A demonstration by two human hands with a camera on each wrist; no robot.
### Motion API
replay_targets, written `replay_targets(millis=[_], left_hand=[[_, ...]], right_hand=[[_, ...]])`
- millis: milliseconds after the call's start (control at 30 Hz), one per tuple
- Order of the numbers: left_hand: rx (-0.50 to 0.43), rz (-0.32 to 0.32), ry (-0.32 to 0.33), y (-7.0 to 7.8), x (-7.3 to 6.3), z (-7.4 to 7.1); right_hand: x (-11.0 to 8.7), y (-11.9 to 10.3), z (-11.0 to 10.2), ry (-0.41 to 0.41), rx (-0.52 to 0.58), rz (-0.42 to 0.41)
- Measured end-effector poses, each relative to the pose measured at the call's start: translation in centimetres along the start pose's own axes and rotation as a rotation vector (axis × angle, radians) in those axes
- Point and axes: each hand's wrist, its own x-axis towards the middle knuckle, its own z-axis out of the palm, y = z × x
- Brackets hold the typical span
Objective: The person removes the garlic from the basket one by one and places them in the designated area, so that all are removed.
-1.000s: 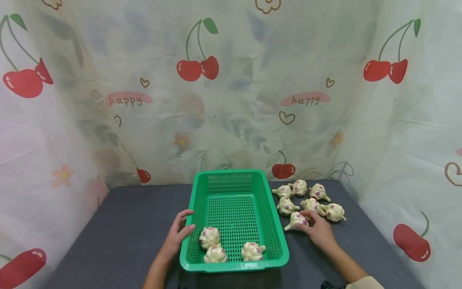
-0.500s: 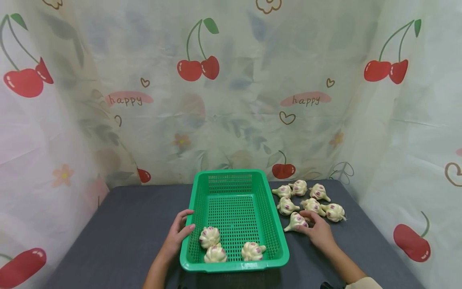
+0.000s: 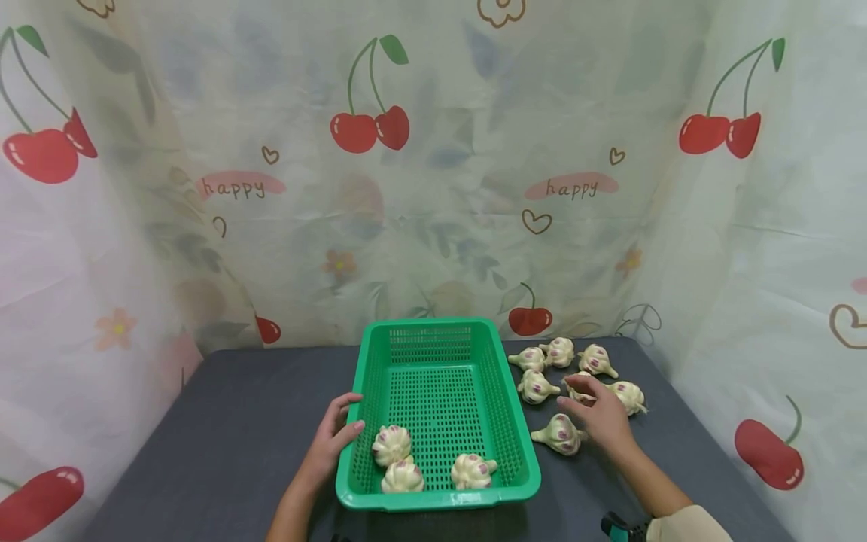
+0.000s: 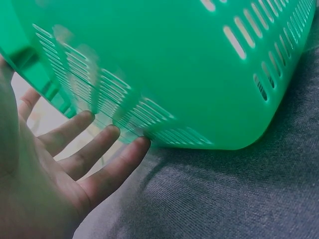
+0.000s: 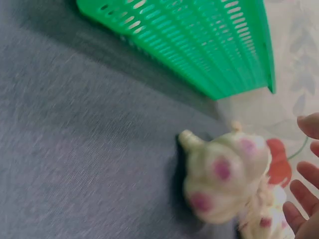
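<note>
Garlic bulbs with purple spots lie in the green plastic basket (image 3: 436, 500) and to its right. My left hand (image 3: 328, 444) holds the basket's left rim, thumb and forefinger over the edge. In the left wrist view its other fingers (image 4: 117, 167) touch the slotted outer wall. My right hand (image 3: 603, 414) hovers just above and right of the nearest loose garlic bulb (image 3: 561, 435), its fingers spread and holding nothing. The right wrist view shows a gap between that garlic bulb (image 5: 224, 174) and the fingers (image 5: 305, 191). My right hand partly hides one bulb behind it.
Three garlic bulbs, such as the one at right (image 3: 472, 472), sit at the near end of the basket. Several more, including one by the basket's side (image 3: 537, 388), are grouped at the table's back right. A cherry-print curtain (image 3: 433, 226) encloses the dark table (image 3: 257, 429).
My right hand has let go of the nearest garlic bulb and lifted slightly away. The bulb has shifted a little toward me. My left hand and the basket stay put.
</note>
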Motion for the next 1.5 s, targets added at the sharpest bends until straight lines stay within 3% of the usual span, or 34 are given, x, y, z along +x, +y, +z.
replay_targets(millis=[233,333,533,700,933,1133,1233,1333,1500], left_hand=[[0.003,-0.002,0.003,-0.1,-0.1,0.0],[-0.004,-0.012,0.008,-0.2,0.0,0.0],[0.006,-0.019,0.012,-0.3,0.1,0.0],[0.004,-0.02,0.006,-0.4,0.0,0.0],[0.002,-0.01,0.008,-0.1,-0.1,0.1],[0.018,-0.024,0.009,0.3,-0.1,0.2],[0.063,-0.058,0.012,0.5,-0.1,0.1],[0.128,-0.133,0.021,1.1,0.0,-0.2],[0.325,-0.228,-0.015,2.6,0.4,-1.1]], right_hand=[[0.5,-2.5,0.2,-0.019,0.047,-0.033],[0.4,-3.5,0.6,-0.063,0.097,-0.051],[-1.1,-4.9,2.1,-0.185,0.178,-0.062],[-2.4,-5.9,3.4,-0.206,0.216,-0.019],[-3.7,-5.5,5.3,-0.221,0.334,0.026],[-4.1,-4.5,6.4,-0.23,0.47,-0.005],[-4.1,-4.3,6.6,-0.238,0.514,-0.008],[-4.0,-4.1,6.7,-0.274,0.548,0.009],[-4.0,-3.9,6.8,-0.313,0.567,0.037]])
